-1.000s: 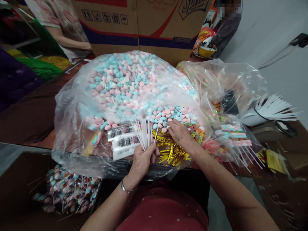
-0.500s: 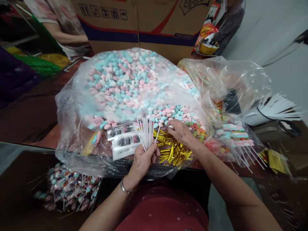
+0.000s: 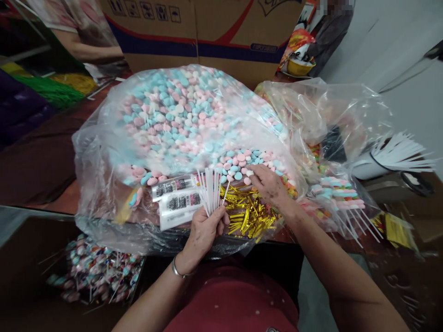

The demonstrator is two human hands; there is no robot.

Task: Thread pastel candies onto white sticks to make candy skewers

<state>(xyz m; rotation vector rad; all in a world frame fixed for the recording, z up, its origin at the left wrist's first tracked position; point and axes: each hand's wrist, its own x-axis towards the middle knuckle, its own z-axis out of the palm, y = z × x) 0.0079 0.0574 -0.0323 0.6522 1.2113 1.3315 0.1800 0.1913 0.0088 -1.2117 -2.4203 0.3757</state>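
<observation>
My left hand (image 3: 207, 228) is closed round a fanned bunch of white lollipop sticks (image 3: 209, 189), with one stick tilted apart to the right. At the edge of the loose candies, the fingertips of my right hand (image 3: 268, 184) pinch a white candy (image 3: 249, 173). Pink, blue and white candies (image 3: 238, 161) spill from a big clear plastic bag (image 3: 104, 133) full of the same. Gold twist ties (image 3: 247, 216) lie between my hands. Printed clear wrappers (image 3: 180, 207) are stacked left of the sticks.
Finished candy skewers (image 3: 339, 196) lie at the right, near a bundle of white sticks (image 3: 398, 154). A large cardboard box (image 3: 207, 37) stands behind the bag. Below left, a box holds wrapped candy sticks (image 3: 100, 272). Another person's arm (image 3: 93, 50) shows at the back left.
My right hand has shifted slightly right and away from me, with the white candy at its fingertips. My left hand keeps its hold on the sticks.
</observation>
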